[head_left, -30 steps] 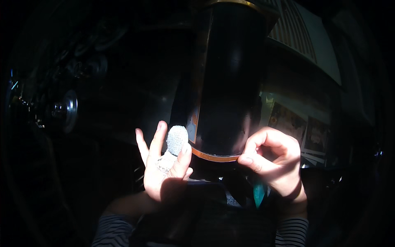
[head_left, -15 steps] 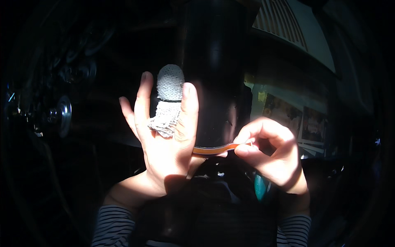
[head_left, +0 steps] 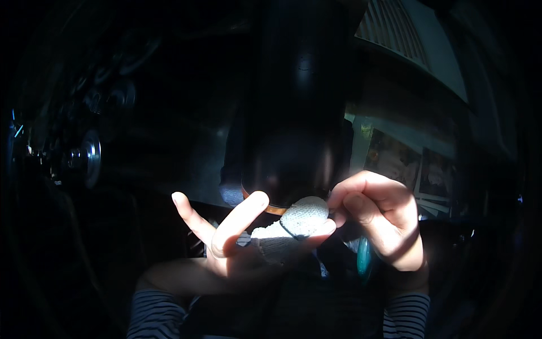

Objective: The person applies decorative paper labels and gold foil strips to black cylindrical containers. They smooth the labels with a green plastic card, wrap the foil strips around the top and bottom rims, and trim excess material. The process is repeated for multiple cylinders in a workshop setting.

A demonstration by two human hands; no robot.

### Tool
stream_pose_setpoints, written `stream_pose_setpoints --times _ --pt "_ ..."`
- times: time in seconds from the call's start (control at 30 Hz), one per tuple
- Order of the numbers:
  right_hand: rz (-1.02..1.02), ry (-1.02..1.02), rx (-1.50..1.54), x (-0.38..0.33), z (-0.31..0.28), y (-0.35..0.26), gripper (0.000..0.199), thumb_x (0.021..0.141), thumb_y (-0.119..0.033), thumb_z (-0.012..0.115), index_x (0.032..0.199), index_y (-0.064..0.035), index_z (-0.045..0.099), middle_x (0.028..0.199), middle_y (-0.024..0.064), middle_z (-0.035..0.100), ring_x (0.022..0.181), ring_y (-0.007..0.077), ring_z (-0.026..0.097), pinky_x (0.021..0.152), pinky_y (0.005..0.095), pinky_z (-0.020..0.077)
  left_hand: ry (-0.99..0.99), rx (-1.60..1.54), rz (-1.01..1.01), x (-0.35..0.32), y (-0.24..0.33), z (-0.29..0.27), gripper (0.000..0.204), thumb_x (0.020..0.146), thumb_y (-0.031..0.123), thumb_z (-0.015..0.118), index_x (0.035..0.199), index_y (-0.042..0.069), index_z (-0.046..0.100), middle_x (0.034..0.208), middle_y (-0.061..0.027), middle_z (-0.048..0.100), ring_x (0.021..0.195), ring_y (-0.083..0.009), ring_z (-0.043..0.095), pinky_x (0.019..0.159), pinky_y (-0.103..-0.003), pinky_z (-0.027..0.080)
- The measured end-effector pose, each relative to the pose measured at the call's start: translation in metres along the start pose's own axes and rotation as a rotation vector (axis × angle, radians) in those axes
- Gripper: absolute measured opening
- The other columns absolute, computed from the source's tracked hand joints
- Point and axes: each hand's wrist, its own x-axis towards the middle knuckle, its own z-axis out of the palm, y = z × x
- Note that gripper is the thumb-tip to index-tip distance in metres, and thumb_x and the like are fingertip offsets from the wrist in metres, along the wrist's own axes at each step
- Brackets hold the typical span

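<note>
My left hand [head_left: 228, 254] is held low, palm side partly in shadow, with its fingers spread apart. One finger wears a grey knitted finger cover [head_left: 305, 217] with a dark band round it, pointing right; the thumb is hidden. Behind the covered fingertip runs a thin orange-brown strip [head_left: 275, 210], curving up along the lower edge of a black cylinder [head_left: 291, 169]. Close by on the right, my right hand [head_left: 381, 217] pinches thumb and finger together. The strip passes out of sight toward this pinch, so its gripped end is hidden.
A teal object [head_left: 363, 257] hangs below my right hand. To the right lie pictures or printed sheets [head_left: 435, 178], with a pale slatted panel [head_left: 392, 31] farther off. Shiny round metal parts [head_left: 90, 158] stand at the left. Deep shadow hides much else.
My left hand has tipped down from upright, swinging the covered finger rightward and low, beside my right hand. The strip's visible part now curves up at the left. My right hand has shifted slightly.
</note>
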Motion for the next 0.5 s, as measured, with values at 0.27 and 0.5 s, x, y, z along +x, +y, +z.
stream_pose_setpoints --times 0.27,0.5 --pt "-0.067 0.033 -0.117 0.007 0.004 0.008 0.007 0.081 -0.004 0.065 0.082 -0.0019 0.059 0.074 0.0018 0.06 0.063 0.0052 0.055 0.058 0.0181 0.0446 -0.273 -0.324 -0.104 0.037 -0.032 0.005 0.073 0.077 0.041 0.066 0.129 -0.003 0.04 0.113 -0.0145 0.057 0.109 -0.0291 0.054 0.102 -0.064 0.016" --pt "-0.205 0.01 -0.214 0.008 0.003 0.011 0.008 0.079 -0.006 0.066 0.082 0.0001 0.061 0.073 0.0037 0.057 0.061 0.0066 0.054 0.053 0.018 0.0427 -0.178 -0.105 -0.104 -0.009 -0.023 -0.008 0.05 0.085 0.026 0.061 0.13 0.018 0.043 0.112 -0.0129 0.055 0.107 -0.0237 0.055 0.097 -0.07 0.018"
